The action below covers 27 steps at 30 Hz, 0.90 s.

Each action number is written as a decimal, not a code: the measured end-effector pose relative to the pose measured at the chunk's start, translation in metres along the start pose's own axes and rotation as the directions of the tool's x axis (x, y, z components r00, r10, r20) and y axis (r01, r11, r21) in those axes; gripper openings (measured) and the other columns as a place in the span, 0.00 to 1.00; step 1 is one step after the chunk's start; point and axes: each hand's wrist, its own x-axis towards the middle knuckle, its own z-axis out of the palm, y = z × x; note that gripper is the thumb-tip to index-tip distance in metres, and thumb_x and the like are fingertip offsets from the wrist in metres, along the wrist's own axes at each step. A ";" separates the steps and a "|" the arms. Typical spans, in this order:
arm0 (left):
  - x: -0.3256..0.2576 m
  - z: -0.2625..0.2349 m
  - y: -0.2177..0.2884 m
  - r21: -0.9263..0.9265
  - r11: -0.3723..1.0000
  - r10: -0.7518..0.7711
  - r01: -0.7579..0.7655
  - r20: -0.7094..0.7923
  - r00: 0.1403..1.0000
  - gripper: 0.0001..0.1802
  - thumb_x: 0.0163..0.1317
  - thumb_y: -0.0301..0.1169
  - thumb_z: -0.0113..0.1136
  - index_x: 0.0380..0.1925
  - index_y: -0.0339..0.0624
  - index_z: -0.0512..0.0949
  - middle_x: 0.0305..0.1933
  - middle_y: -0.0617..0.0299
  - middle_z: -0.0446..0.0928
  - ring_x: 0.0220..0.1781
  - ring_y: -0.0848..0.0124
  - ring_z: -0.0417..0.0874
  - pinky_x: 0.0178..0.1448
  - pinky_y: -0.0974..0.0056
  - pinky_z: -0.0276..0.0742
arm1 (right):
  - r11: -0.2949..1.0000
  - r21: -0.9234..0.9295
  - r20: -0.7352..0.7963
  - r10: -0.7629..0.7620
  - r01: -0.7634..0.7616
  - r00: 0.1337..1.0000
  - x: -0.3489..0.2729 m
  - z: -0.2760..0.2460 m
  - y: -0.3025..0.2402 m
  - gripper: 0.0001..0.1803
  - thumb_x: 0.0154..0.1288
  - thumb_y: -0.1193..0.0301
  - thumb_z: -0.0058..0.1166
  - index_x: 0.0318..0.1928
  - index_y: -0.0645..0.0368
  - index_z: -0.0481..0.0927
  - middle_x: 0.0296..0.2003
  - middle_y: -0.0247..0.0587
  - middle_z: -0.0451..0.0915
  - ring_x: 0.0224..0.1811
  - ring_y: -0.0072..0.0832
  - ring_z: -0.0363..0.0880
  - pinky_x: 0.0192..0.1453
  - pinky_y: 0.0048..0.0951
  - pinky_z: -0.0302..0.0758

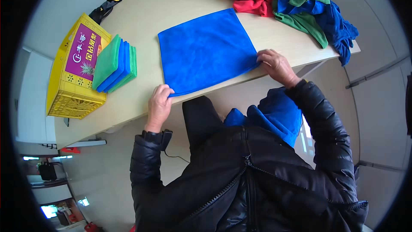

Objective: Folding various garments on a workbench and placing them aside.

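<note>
Fingers of left hand (pixel 159 103) and right hand (pixel 278 68) gripped lower corners of blue cloth (pixel 206 51) | lay on table (pixel 141 21), upper centre of frame | judged risk: uneven pull could have skewed it

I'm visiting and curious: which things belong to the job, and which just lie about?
Likely job things:
blue cloth, pinched by left hand and right hand
folded green and blue cloths
multicoloured cloth heap

Likely just lying about:
yellow crate
black-and-yellow item, kind unclear
</note>
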 end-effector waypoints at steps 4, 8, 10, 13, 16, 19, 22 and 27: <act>-0.008 -0.009 0.008 -0.024 0.999 -0.020 0.021 0.056 0.998 0.11 0.51 0.17 0.61 0.36 0.37 0.77 0.43 0.53 0.76 0.48 0.52 0.80 0.50 0.56 0.77 | 0.997 -0.066 0.019 0.030 -0.028 0.999 -0.015 0.001 -0.009 0.09 0.58 0.79 0.60 0.40 0.60 0.80 0.48 0.45 0.82 0.52 0.43 0.80 0.56 0.39 0.79; -0.002 -0.030 0.012 -0.085 0.994 -0.049 0.070 0.227 0.973 0.09 0.54 0.20 0.62 0.36 0.38 0.77 0.42 0.53 0.77 0.46 0.53 0.81 0.48 0.57 0.77 | 0.995 -0.099 0.091 0.000 0.009 0.996 -0.012 -0.012 -0.018 0.07 0.60 0.76 0.60 0.40 0.59 0.81 0.49 0.45 0.82 0.53 0.43 0.80 0.57 0.39 0.78; 0.011 -0.042 0.010 -0.178 0.969 -0.079 0.172 0.435 0.897 0.06 0.58 0.24 0.63 0.35 0.38 0.78 0.41 0.53 0.78 0.44 0.52 0.81 0.47 0.55 0.78 | 0.990 -0.130 0.162 -0.032 0.054 0.986 -0.006 -0.021 -0.021 0.07 0.62 0.73 0.61 0.40 0.59 0.82 0.50 0.46 0.82 0.53 0.43 0.80 0.58 0.40 0.77; 0.054 -0.038 -0.001 -0.094 0.962 -0.199 0.257 0.403 0.893 0.06 0.66 0.27 0.60 0.37 0.36 0.77 0.43 0.54 0.78 0.43 0.57 0.82 0.45 0.60 0.76 | 0.995 -0.100 0.198 0.042 -0.023 0.979 0.018 -0.008 -0.040 0.08 0.62 0.71 0.62 0.42 0.58 0.82 0.51 0.45 0.81 0.55 0.42 0.79 0.60 0.40 0.75; 0.120 0.002 -0.006 -0.103 0.988 0.133 -0.116 0.171 0.976 0.13 0.70 0.33 0.58 0.49 0.38 0.79 0.57 0.51 0.78 0.58 0.53 0.79 0.59 0.60 0.74 | 0.995 -0.063 0.067 -0.076 0.080 0.995 0.045 0.038 -0.059 0.16 0.66 0.63 0.60 0.52 0.55 0.81 0.61 0.46 0.76 0.65 0.44 0.72 0.67 0.46 0.69; 0.175 0.055 -0.020 0.083 0.969 0.203 -0.231 0.253 0.946 0.29 0.73 0.46 0.53 0.71 0.52 0.67 0.77 0.51 0.61 0.78 0.50 0.59 0.78 0.50 0.56 | 0.969 -0.230 0.090 -0.077 0.096 0.993 0.059 0.081 -0.078 0.25 0.72 0.52 0.52 0.64 0.49 0.76 0.69 0.46 0.67 0.73 0.48 0.62 0.74 0.54 0.59; 0.198 0.085 -0.027 0.229 0.973 -0.107 0.016 0.391 0.914 0.34 0.72 0.55 0.48 0.75 0.60 0.59 0.81 0.54 0.51 0.81 0.49 0.50 0.79 0.41 0.47 | 0.963 -0.264 0.106 -0.021 0.048 0.994 0.045 0.093 -0.078 0.29 0.73 0.46 0.47 0.68 0.45 0.73 0.72 0.45 0.64 0.76 0.50 0.57 0.76 0.59 0.54; 0.218 0.095 -0.048 0.357 0.916 -0.327 0.182 0.403 0.855 0.40 0.70 0.66 0.41 0.79 0.71 0.47 0.85 0.59 0.37 0.84 0.49 0.35 0.77 0.28 0.32 | 0.960 -0.281 0.132 0.043 -0.004 0.990 0.044 0.090 -0.076 0.33 0.73 0.41 0.43 0.71 0.41 0.70 0.73 0.45 0.63 0.77 0.50 0.55 0.78 0.62 0.48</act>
